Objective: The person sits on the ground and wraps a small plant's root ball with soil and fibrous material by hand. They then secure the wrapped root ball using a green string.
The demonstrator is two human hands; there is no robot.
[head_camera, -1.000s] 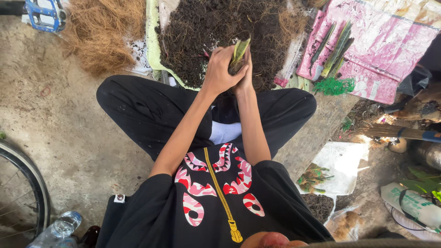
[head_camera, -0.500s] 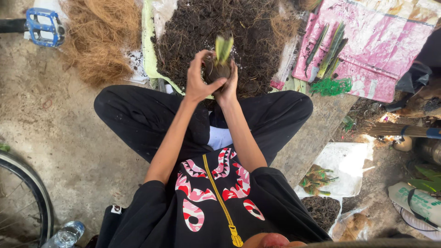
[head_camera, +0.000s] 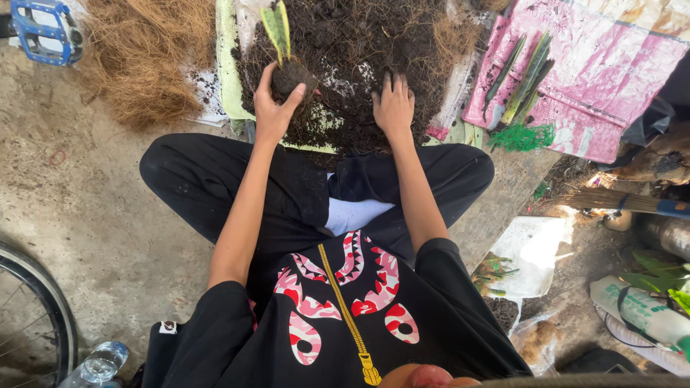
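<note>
While you sit cross-legged on the concrete floor [head_camera: 86, 237], your left hand [head_camera: 272, 108] closes around a dark, crumbly root ball [head_camera: 291, 77] with a stiff green cutting [head_camera: 277, 27] rising from it, held just above the near left edge of the soil heap [head_camera: 359, 50]. Your right hand [head_camera: 394, 104] lies open, fingers spread, pressed flat into the loose, fibrous soil. Left of the heap lies a mound of brown, stringy coir [head_camera: 140, 54]. To the right, more long green cuttings [head_camera: 525, 75] rest on a pink sheet [head_camera: 611, 79]. A bicycle wheel [head_camera: 29, 316] and a clear plastic bottle [head_camera: 97, 363] stand at your left.
</note>
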